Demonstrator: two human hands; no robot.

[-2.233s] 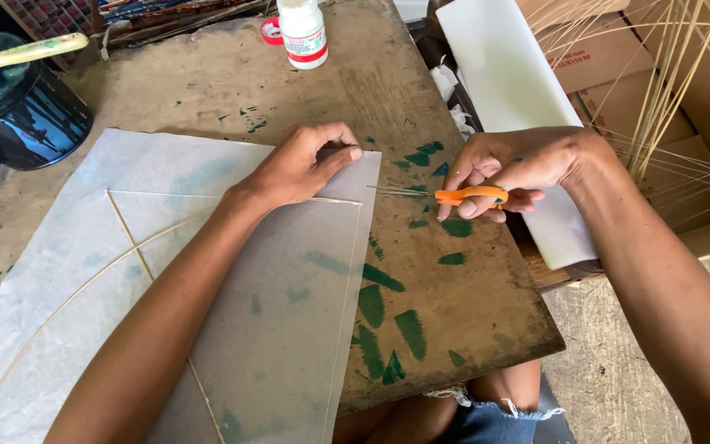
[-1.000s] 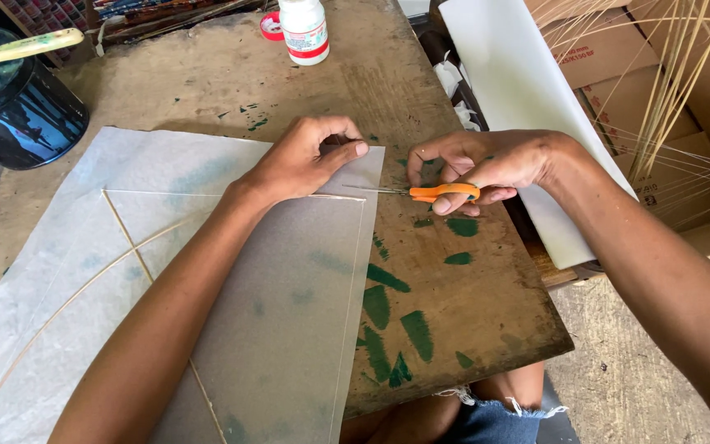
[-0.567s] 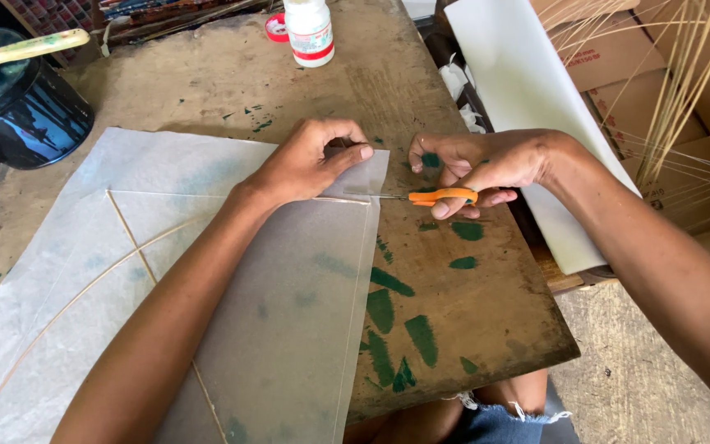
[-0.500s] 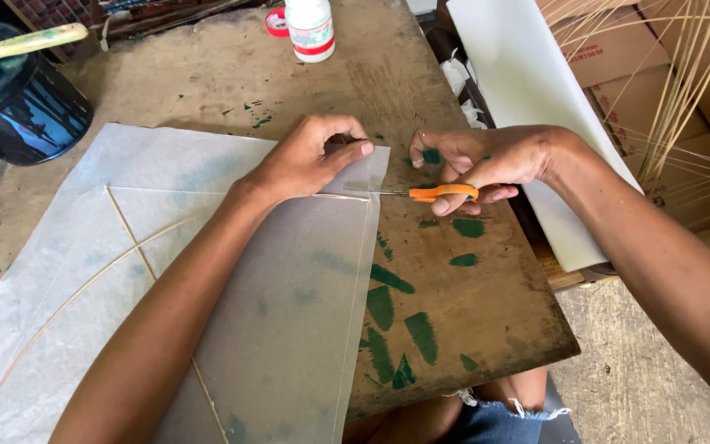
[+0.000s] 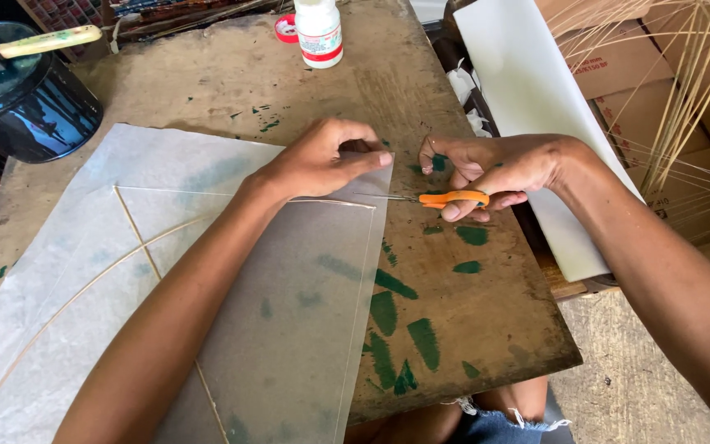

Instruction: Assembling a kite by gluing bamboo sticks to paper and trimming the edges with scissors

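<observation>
— Where does the paper sit?

— The translucent paper sheet [image 5: 166, 271] lies flat on the wooden board [image 5: 486, 329], covering its near-left part. A thin stick frame [image 5: 137, 238] shows under it: one straight spine, one bowed cross-piece, and a fine line running along the sheet's far-right corner.

— And the scissors, relative to that corner?

— The orange-handled scissors [image 5: 445, 198] lie just to the right of the corner, their long axis roughly level across the board, blades pointing left toward the paper's edge. The tips reach the edge or stop just short of it; I can't tell which.

— Which hand is closer to the corner?

— The left hand [image 5: 322, 160]. It rests right on the corner, fingers curled and pinching down on the paper's edge, closed on the sheet. The right hand [image 5: 495, 168] is just beside it, off the paper, over bare board.

— How is the right hand holding?

— Closed around the orange loops, fingers through and wrapped. The blades look nearly together, only a thin sliver showing.

— What else lies around the sheet?

— Green paint smears [image 5: 396, 308] right of the sheet on the board. Far beyond it, a white bottle [image 5: 320, 31] with a red cap [image 5: 286, 27] beside it. Beyond its far-left corner, a dark pot [image 5: 26, 94] with a brush handle across the top. Well to the right, past the scissors, a white panel [image 5: 527, 107] leans off the board, with thin reeds [image 5: 692, 82] and cardboard boxes [image 5: 618, 74] behind.
</observation>
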